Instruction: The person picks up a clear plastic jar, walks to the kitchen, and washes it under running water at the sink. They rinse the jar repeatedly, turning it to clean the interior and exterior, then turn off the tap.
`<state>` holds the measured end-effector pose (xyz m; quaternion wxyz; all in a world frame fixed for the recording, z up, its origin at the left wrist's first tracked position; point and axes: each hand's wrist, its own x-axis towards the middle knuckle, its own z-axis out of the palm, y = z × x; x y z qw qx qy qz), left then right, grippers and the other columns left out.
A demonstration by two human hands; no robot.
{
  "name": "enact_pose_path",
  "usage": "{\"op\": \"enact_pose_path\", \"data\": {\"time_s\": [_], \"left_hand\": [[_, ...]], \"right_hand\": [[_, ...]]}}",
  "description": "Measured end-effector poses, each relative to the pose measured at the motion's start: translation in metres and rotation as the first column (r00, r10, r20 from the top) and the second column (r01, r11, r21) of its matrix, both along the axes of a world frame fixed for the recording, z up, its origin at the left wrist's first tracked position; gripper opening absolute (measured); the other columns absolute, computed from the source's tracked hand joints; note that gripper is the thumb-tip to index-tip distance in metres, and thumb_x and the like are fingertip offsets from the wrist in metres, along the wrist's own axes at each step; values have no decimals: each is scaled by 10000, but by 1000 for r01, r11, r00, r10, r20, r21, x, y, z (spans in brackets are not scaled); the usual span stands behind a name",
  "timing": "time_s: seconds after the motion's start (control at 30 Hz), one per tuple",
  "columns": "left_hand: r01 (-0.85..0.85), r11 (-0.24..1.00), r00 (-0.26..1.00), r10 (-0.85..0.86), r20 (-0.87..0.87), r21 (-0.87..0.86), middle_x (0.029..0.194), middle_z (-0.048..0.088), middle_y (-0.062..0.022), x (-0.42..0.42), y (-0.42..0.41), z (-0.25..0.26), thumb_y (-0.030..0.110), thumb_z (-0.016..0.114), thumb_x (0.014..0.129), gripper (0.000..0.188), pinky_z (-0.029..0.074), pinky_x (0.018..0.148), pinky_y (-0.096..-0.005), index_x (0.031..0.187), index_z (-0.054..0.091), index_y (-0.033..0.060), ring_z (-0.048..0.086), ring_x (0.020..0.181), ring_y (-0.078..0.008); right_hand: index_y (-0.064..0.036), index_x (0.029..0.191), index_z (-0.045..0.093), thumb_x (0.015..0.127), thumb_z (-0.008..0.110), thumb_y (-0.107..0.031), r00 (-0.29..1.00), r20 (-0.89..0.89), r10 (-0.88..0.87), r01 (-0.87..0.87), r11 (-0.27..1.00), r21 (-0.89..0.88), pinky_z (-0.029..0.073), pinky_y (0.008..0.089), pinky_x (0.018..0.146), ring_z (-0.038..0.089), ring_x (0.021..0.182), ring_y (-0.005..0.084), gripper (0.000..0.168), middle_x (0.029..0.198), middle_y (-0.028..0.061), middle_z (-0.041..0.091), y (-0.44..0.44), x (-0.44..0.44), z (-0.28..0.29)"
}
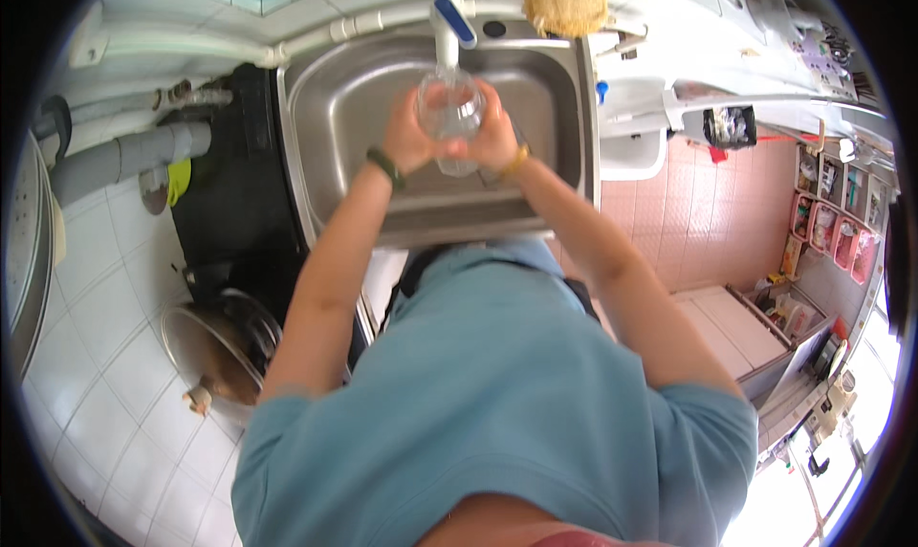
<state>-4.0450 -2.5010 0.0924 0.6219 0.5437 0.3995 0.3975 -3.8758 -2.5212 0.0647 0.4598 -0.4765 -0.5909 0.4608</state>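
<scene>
Between both hands I hold a clear, rounded glass vessel (450, 109) over the stainless steel sink (351, 131). My left hand (410, 137) wraps its left side, below a dark green bangle. On the other side my right hand (496, 132) grips the glass, with a yellow band at that wrist. The vessel's top is right under the spout of a white tap (446, 48) with a blue lever handle (455, 22). Whether water is running cannot be made out clearly. A narrower clear part shows below my fingers.
A loofah-like yellow scrubber (566, 5) sits behind the sink at the right. Black countertop (237, 188) borders the sink's left, with a metal pot (215, 353) nearer me. White pipes (344, 27) run along the tiled wall. A white washbasin (631, 152) stands to the right.
</scene>
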Motion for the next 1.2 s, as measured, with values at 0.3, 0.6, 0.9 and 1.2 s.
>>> {"op": "enact_pose_path", "data": {"time_s": [0.3,0.6,0.9,1.2], "left_hand": [[-17,983,992,39,-120,183,1144,602,-89,5,5,7,330,889,522,846,443,949,-355,1211,486,49,563,1082,-197],[94,968,991,-112,-67,-234,1190,572,-84,2,37,-21,319,910,488,993,414,985,-350,1302,417,33,538,1137,-201],[17,997,992,-9,-123,69,1165,587,-96,5,27,-1,208,883,522,885,412,982,-355,1266,436,31,543,1120,-204],[-30,999,999,29,-38,-25,1186,568,-116,4,20,-13,280,905,481,932,429,958,-373,1260,453,42,547,1106,-219]], "right_hand": [[-35,1334,294,536,875,-449,994,-105,-8,18,995,97,430,412,954,536,1148,306,1070,1192,165,570,6,3,-11],[-39,1341,281,473,905,-423,993,100,62,-26,946,-323,411,413,979,509,1173,322,1136,1256,186,516,28,11,-7],[-40,1317,287,497,878,-372,993,112,50,-54,998,38,435,407,954,539,1106,333,1064,1220,178,507,28,9,-2],[-23,1318,280,485,880,-369,999,43,-22,20,999,50,432,420,954,588,1037,328,1084,1119,171,593,22,1,-11]]}}
